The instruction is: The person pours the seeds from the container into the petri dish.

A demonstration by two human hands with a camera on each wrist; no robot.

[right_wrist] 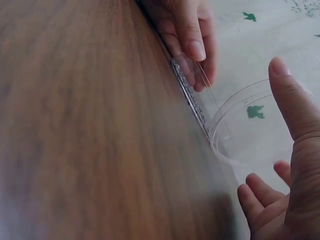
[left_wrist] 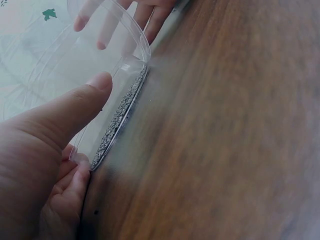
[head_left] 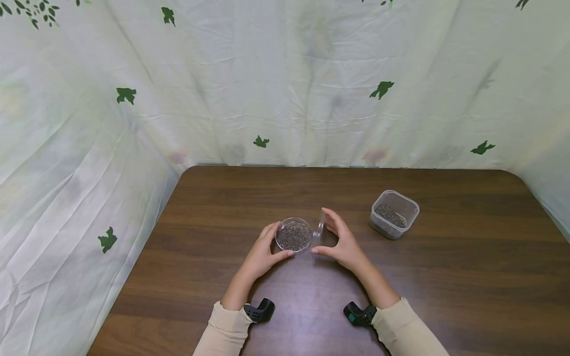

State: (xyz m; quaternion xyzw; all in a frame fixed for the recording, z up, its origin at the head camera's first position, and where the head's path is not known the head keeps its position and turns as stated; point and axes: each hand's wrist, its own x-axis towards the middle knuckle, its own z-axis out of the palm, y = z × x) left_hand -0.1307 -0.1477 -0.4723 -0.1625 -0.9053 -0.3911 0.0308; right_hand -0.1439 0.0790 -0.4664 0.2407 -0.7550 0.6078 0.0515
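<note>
A small round clear plastic container [head_left: 294, 236] with dark grey granules sits on the table. Around its left side, my left hand [head_left: 260, 253] holds it, thumb at the near rim and fingers at the far side. The clear round lid [right_wrist: 255, 125] stands on edge at the container's right side, meeting it at a small tab. My right hand [head_left: 342, 242] grips this lid by its rim, thumb at the near end and fingers at the far end. From the left wrist view, the granules [left_wrist: 117, 117] form a low layer along the container's bottom.
A translucent square tub [head_left: 394, 214] with more grey granules stands on the brown wooden table [head_left: 445, 277], right of the hands. A white curtain [head_left: 289, 89] with green bird shapes hangs behind the table and along its left side.
</note>
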